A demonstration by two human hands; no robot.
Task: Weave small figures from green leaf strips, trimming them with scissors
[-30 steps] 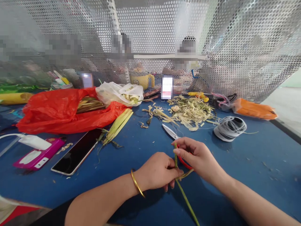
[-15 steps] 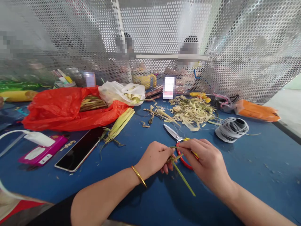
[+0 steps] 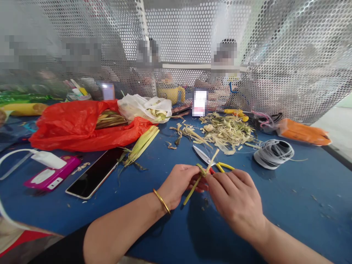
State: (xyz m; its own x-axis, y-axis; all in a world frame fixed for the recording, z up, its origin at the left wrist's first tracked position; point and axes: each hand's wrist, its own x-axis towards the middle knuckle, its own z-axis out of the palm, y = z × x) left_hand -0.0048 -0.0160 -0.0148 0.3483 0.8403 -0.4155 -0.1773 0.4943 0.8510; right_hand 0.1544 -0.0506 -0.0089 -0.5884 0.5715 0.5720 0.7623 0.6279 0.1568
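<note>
The green leaf strips (image 3: 202, 170) are up in the person's two hands, over the near middle of the blue table (image 3: 165, 156). They bend and cross each other. One pale end points up, to the right and away, and one green end hangs down toward the near left.

The left hand (image 3: 180, 180) has its thumb and fingers pinched together on the strips. A gold bangle (image 3: 161, 201) is on that wrist. The right hand (image 3: 238, 200) has its fingers curled close together, with the tips right at the spot where the strips cross. Its thumb is hidden, so I cannot tell if it pinches them.

Just past the hands lie the scissors (image 3: 202, 154), with silver blades and red and yellow handles. The right hand covers part of them.

To the right sits a spool of string (image 3: 271, 156), with an orange packet (image 3: 302, 132) farther off. A big pile of leaf scraps (image 3: 227, 132) lies past the scissors.

To the left is a black phone (image 3: 95, 174), with a purple box (image 3: 52, 174) beside it. Farther away, a bunch of long leaves (image 3: 143, 145) lies against a red bag (image 3: 68, 124). A white bag (image 3: 132, 108) is behind that. At the far side stands a mesh wall (image 3: 189, 33) full of little holes.
</note>
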